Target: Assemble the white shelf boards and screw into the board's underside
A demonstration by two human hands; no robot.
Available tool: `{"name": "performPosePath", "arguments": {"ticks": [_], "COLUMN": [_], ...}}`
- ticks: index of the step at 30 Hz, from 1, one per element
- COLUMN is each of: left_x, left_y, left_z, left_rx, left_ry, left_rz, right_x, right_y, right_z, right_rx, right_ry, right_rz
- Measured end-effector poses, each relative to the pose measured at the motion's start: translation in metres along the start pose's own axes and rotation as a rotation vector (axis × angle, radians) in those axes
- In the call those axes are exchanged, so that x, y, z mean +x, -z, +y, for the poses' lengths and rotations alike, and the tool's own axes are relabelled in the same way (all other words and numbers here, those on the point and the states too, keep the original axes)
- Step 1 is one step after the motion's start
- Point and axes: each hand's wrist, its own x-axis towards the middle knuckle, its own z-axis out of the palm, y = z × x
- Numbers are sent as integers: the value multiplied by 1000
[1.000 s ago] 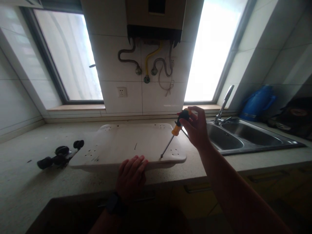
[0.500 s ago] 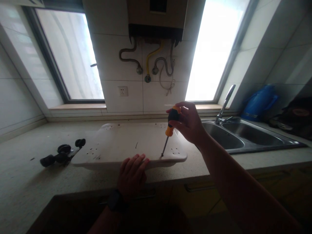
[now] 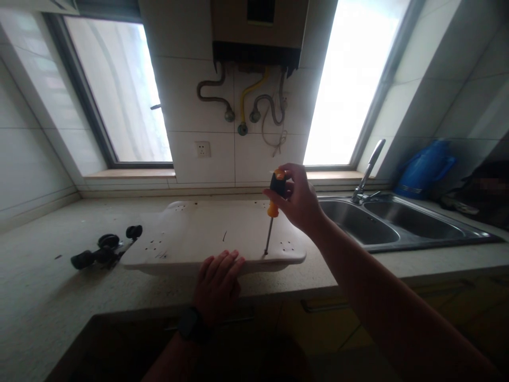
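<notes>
A white board (image 3: pixel 202 228) with rounded corners lies on the counter, with groups of small dark holes near its corners. My left hand (image 3: pixel 218 281) is curled over its near edge, fingers on top; the thumb is mostly hidden. In my right hand (image 3: pixel 296 199) is a screwdriver (image 3: pixel 278 185) with an orange and black handle, gripped between thumb and fingers. Its shaft leans slightly, and the tip meets a dark screw (image 3: pixel 266 252) at the board's near edge, right of my left hand. Black caster wheels (image 3: pixel 107 248) lie left of the board.
To the right is a double steel sink (image 3: pixel 382 241) with a faucet (image 3: pixel 368 172). A blue jug-like container (image 3: pixel 425 168) stands beyond it. Drawer fronts (image 3: pixel 330 326) run below the counter's front edge. Pipes (image 3: pixel 217 93) hang from a wall heater (image 3: pixel 258 32).
My right hand and the screwdriver handle have shifted left, so the shaft stands more upright. The tip stays at the same spot. My left hand keeps its place on the edge.
</notes>
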Motion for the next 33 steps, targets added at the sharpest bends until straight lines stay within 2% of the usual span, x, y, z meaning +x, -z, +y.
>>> {"name": "performPosePath", "arguments": {"ticks": [6, 9, 12, 14, 20, 25, 27, 30, 33], "left_x": [0, -1, -2, -3, 0, 1, 0, -2, -4], "left_y": [0, 0, 0, 0, 0, 1, 0, -1, -4], "left_z": [0, 0, -1, -2, -1, 1, 0, -1, -1], "left_rx": [6, 8, 8, 4, 5, -2, -3, -2, -7], "left_ry": [0, 2, -2, -3, -1, 1, 1, 5, 11], "left_rz": [-8, -14, -11, -13, -4, 3, -9, -12, -8], "right_x": [2, 2, 2, 2, 3, 6, 9, 12, 14], "right_y": [-4, -2, 0, 2, 10, 16, 18, 19, 19], "right_z": [-5, -11, -20, -26, -27, -20, -20, -22, -28], "right_rx": [-135, -67, 90, 178, 301, 349, 310, 101, -131], "right_ry": [60, 80, 91, 85, 24, 88, 65, 14, 58], "right_rz": [60, -65, -236, -300, -391, -382, -352, -298, -298]}}
